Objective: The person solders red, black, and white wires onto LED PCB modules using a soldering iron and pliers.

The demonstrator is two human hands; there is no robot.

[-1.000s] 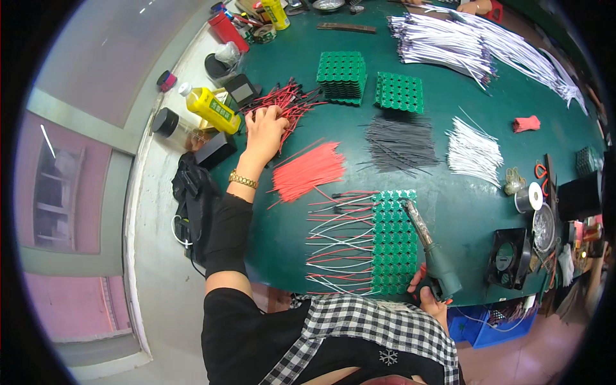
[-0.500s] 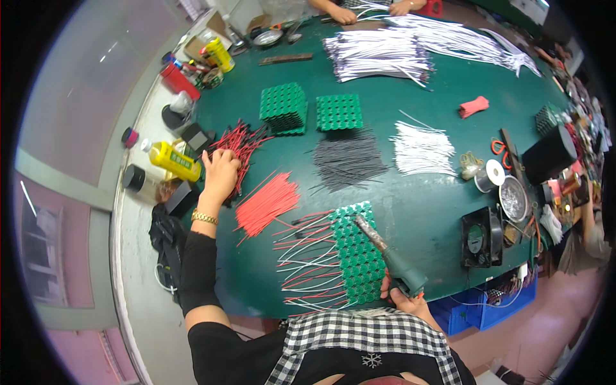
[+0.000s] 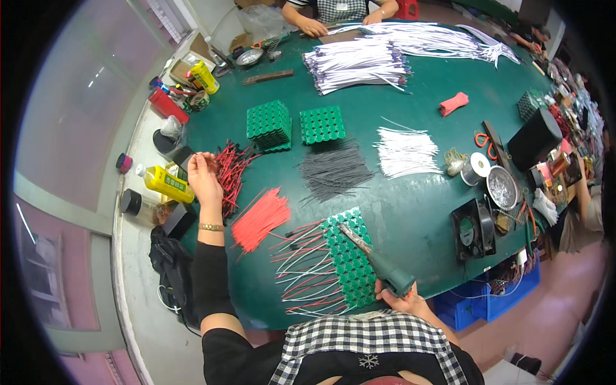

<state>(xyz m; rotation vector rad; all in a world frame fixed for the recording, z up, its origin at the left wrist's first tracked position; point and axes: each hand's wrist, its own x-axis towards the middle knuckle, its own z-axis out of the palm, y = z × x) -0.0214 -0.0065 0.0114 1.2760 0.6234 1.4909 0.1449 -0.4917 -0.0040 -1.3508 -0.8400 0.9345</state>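
My left hand is beside the left edge of a tangled pile of red-and-black wires, its fingertips drawn together in a pinch. What they hold, if anything, is too small to make out. My right hand grips a green-handled soldering iron, whose metal barrel slants up and left over a green circuit board panel. Red and white wires fan out from the panel's left side. A bundle of short red wires lies between the pile and the panel.
Stacked green panels, a smaller green stack, black wires and white wires lie beyond. To the right are a solder spool, metal bowl and black fan. A co-worker's hands handle white cables opposite.
My left hand has moved off the red-and-black wire pile to its left edge, fingers drawing together. My right hand keeps the soldering iron over the panel. The whole view has shifted slightly.
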